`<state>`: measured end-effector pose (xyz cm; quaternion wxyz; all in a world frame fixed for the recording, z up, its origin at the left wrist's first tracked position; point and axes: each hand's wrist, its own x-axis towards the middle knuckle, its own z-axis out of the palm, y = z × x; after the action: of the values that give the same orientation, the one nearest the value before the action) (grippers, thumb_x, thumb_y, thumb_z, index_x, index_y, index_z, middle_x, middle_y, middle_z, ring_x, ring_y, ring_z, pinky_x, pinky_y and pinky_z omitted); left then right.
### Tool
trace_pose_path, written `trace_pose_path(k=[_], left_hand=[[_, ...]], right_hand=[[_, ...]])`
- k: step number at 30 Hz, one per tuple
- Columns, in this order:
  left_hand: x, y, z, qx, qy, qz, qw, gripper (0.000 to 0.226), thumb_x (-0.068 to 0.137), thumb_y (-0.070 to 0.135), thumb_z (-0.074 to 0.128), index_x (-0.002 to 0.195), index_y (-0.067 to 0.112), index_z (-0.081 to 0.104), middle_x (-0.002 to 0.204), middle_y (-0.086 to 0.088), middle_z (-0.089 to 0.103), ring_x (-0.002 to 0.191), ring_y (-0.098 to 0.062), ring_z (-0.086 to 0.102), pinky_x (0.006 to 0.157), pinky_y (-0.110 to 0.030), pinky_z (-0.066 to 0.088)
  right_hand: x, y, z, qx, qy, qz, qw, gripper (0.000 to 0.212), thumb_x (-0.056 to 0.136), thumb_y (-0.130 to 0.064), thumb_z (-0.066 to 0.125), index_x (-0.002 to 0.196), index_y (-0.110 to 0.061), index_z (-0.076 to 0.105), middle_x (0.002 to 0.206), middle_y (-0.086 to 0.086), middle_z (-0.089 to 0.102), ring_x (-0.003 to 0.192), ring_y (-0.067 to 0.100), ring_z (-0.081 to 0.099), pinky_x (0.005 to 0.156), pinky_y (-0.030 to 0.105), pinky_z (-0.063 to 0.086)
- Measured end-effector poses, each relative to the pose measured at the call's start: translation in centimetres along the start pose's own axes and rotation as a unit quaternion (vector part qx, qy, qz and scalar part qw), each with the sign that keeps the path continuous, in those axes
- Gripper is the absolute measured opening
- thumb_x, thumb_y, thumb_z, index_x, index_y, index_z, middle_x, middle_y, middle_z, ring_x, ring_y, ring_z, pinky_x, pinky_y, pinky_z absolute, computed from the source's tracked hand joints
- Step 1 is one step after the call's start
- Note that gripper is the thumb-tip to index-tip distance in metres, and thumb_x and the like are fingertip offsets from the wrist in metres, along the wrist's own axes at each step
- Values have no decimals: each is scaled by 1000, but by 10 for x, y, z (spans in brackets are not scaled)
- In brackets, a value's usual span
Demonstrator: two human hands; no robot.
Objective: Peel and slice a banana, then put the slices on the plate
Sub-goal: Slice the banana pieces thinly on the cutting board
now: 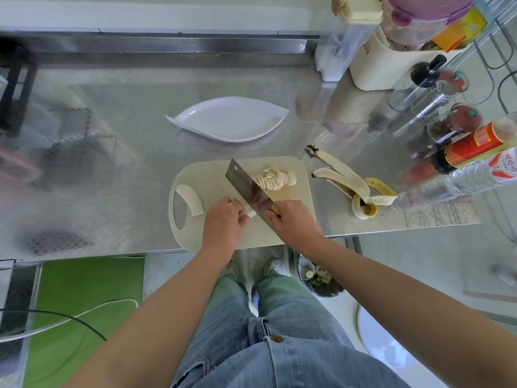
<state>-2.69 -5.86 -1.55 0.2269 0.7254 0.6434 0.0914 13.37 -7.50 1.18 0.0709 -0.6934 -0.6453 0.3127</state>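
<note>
Jeans-clad legs (279, 345) are filling the near edge of the view, with both bare forearms reaching away to the cutting board (212, 175). At the board's left, an uncut, curved banana half (191, 201) is lying beside the handle hole, with no hand on it. Next right, the left hand (223, 219) is curling over a short banana stub (250, 213) and pinning it down. The stub is pointing right toward the cleaver (249, 189), whose blade is standing just beside the stub's cut end and running from near right to far left, across the stub's long axis. The right hand (293, 222) is gripping the cleaver's handle and hiding most of it. On the blade's far right side, the slices (275, 179) are lying in a loose heap. The plate (279, 112) is sitting beyond the board, holding nothing. Right of the board, the peel (352, 180) is sprawling on the metal counter.

The left fingertips are the part nearest the edge, so the coming cut is probably hinging on them staying tucked back. Only the stub's cut end is showing past the fingers, and the hand is hiding how much of it is left.
</note>
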Motion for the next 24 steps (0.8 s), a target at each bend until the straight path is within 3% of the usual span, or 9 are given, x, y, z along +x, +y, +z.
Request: trace_pose_path(k=[9, 15, 20, 24], left_hand=[[2, -2, 4, -15, 1, -7, 1000, 16, 84, 21, 70, 88, 6, 70, 84, -9, 61, 75, -24, 56, 67, -32, 42], [3, -1, 5, -16, -3, -11, 1000, 15, 84, 20, 70, 91, 7, 72, 86, -10, 62, 77, -26, 57, 69, -34, 43], [2, -3, 3, -15, -5, -7, 1000, 17, 83, 24, 70, 92, 9, 71, 87, -8, 61, 77, -25, 57, 68, -31, 40], [-2, -6, -1, -4, 1, -8, 1000, 25, 82, 35, 71, 96, 14, 66, 90, -4, 61, 79, -25, 58, 70, -36, 47]], right_hand=[[-2, -2, 4, -17, -25, 6, 1000, 34, 96, -30, 47, 69, -10, 44, 69, 11, 48, 63, 28, 45, 59, 33, 32], [0, -2, 7, -13, -24, 21, 999, 44, 95, -27, 49, 57, -20, 28, 65, 7, 43, 63, 27, 41, 59, 31, 30], [-1, 1, 9, 9, -4, 24, 1000, 40, 94, -27, 50, 59, -16, 34, 60, 3, 39, 60, 26, 40, 58, 31, 29], [-2, 1, 4, 26, 12, -2, 1000, 42, 92, -26, 51, 55, -18, 33, 54, 1, 38, 56, 25, 40, 55, 32, 29]])
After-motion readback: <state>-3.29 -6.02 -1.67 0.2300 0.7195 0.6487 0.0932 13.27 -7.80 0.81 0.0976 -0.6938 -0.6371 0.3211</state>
